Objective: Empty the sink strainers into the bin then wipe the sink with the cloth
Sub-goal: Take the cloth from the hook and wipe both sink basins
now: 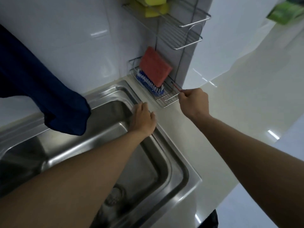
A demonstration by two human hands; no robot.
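A steel double sink (179,163) fills the lower left. My left forearm partly covers a round strainer (115,194) in the near basin's drain. My left hand (142,120) rests flat, fingers straight, on the sink's far right rim. My right hand (194,102) pinches a thin red stick (176,86) that reaches into a small wire rack (166,100) on the counter. A dark blue cloth (41,91) hangs over the back left of the sink. No bin is in view.
The wire rack holds a red sponge (154,68) and a blue-and-white brush (148,83). Above it, wall-mounted wire shelves (174,28) carry yellow sponges (153,5). A pale counter (185,134) runs right of the sink, with glossy floor beyond. White tiles line the wall.
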